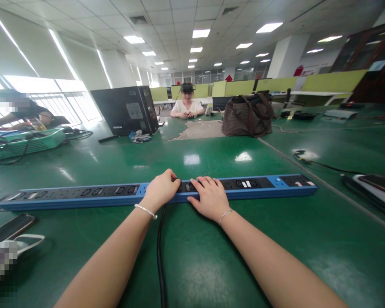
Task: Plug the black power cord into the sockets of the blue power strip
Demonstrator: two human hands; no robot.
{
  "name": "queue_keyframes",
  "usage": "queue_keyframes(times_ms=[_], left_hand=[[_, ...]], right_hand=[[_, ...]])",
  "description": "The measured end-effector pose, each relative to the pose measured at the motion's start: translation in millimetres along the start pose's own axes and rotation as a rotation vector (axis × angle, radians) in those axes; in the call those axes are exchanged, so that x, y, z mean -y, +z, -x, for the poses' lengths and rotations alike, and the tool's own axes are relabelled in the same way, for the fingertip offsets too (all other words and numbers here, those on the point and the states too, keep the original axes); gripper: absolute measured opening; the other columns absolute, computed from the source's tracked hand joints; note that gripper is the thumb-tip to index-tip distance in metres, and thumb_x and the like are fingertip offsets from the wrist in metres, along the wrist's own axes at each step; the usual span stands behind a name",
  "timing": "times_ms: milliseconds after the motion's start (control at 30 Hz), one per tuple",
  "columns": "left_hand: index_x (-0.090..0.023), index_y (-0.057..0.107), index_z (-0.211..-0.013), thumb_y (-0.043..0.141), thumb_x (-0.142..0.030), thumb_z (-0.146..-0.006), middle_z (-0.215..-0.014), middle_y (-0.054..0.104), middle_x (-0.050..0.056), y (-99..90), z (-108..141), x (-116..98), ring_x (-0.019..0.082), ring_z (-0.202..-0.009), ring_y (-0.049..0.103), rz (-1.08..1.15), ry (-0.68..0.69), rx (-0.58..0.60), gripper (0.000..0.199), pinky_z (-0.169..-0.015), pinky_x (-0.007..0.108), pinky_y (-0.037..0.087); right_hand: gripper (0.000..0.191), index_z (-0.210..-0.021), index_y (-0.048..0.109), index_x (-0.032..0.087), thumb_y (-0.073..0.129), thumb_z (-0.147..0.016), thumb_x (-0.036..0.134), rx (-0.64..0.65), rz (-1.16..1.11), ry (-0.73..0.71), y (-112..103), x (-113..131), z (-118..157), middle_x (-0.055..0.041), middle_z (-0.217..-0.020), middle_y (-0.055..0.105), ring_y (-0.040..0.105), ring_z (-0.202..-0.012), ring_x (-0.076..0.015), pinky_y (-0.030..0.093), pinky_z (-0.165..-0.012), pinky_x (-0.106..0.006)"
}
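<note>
A long blue power strip [115, 200] with black sockets lies across the green table in front of me. My left hand [162, 188] is closed at its middle, fingers pinched around a black plug [179, 185] that is mostly hidden by the hand. A black power cord [161, 256] runs from beneath this hand toward the table's near edge. Flat on the strip just to the right rests my right hand [210, 196], its fingers stretched over the sockets and the thumb along the front side.
A black computer case [125, 110] and gloves [140, 137] stand beyond the strip, with a brown bag [247, 114] farther right. At left are a green basket [41, 143] and a phone [13, 226]. Two people [188, 105] sit around the table. A white-and-black device [375, 190] lies at right.
</note>
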State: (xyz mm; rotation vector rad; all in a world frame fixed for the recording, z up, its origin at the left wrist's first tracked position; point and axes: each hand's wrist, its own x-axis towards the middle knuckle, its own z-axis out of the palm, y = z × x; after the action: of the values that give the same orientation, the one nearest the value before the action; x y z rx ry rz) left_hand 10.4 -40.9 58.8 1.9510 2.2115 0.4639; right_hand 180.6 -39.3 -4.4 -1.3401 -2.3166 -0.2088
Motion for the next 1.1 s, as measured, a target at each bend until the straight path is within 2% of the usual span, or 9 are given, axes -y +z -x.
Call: queue_keyframes(times_ms=[300, 733, 1100], left_hand=[[-0.022, 0.056, -0.09, 0.041, -0.036, -0.077, -0.086, 0.068, 0.009, -4.8, 4, -12, 0.025, -0.081, 0.064, -0.143, 0.011, -0.011, 0.024, -0.069, 0.035, 0.046], [-0.022, 0.056, -0.088, 0.042, -0.036, -0.077, -0.086, 0.068, 0.008, 1.5, -1, -9, 0.025, -0.081, 0.064, -0.098, 0.029, -0.027, 0.023, -0.069, 0.034, 0.046], [-0.02, 0.056, -0.091, 0.042, -0.032, -0.077, -0.087, 0.069, 0.01, 2.2, 2, -19, 0.026, -0.083, 0.065, -0.15, -0.023, -0.003, 0.024, -0.071, 0.035, 0.047]], right_hand=[[0.056, -0.128, 0.05, 0.023, 0.048, -0.081, 0.053, 0.012, 0.003, 0.008, 0, 0, 0, -0.009, -0.128, 0.052, 0.04, -0.116, -0.0256, 0.022, -0.099, -0.042], [0.056, -0.128, 0.049, 0.023, 0.048, -0.081, 0.053, -0.006, 0.004, -0.001, 1, 0, 0, -0.0086, -0.127, 0.053, 0.04, -0.116, -0.026, 0.023, -0.099, -0.042], [0.056, -0.128, 0.05, 0.023, 0.048, -0.081, 0.054, -0.003, -0.005, 0.006, 2, 0, 0, -0.0087, -0.128, 0.052, 0.04, -0.116, -0.0255, 0.023, -0.099, -0.042]])
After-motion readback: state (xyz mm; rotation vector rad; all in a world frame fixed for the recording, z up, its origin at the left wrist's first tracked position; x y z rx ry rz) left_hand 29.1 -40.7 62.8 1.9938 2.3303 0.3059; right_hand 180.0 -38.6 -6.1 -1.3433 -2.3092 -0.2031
